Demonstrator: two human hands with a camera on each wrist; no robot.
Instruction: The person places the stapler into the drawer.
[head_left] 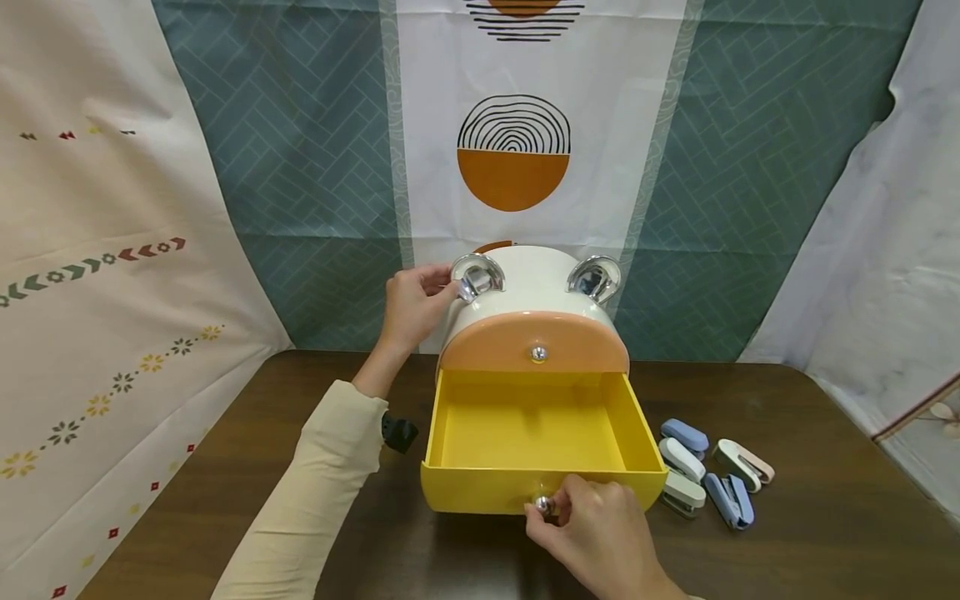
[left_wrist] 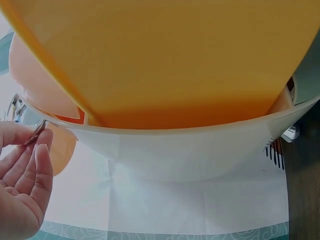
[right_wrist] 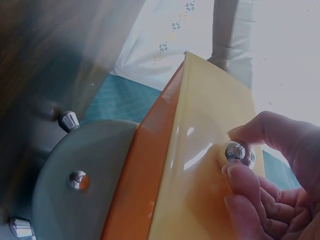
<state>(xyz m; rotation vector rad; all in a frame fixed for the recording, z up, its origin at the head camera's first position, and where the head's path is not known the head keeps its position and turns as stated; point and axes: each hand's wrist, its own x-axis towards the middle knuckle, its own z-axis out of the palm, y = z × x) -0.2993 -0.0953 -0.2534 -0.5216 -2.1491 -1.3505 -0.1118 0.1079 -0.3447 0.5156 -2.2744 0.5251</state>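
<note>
Yellow and wide, a drawer (head_left: 480,492) is sticking far out of a round white box (head_left: 536,287), just beyond the right hand (head_left: 600,533). That hand is pinching the shiny knob (head_left: 543,503) on the drawer's front. Inside, the smooth yellow bottom is showing. The left hand (head_left: 420,308) is pinching a silver ear (head_left: 480,275) near the top of the box. A second ear (head_left: 595,279) is standing across the box from the left hand. Between the two hands, above the yellow drawer, a peach drawer (head_left: 487,342) is sitting pushed in, hiding its inside. Below, a green drawer (right_wrist: 100,165) is sitting pushed in too. Five staplers (head_left: 682,458), blue, white and pinkish, are lying close together on the brown worktop (head_left: 825,467), right of the right hand.
</note>
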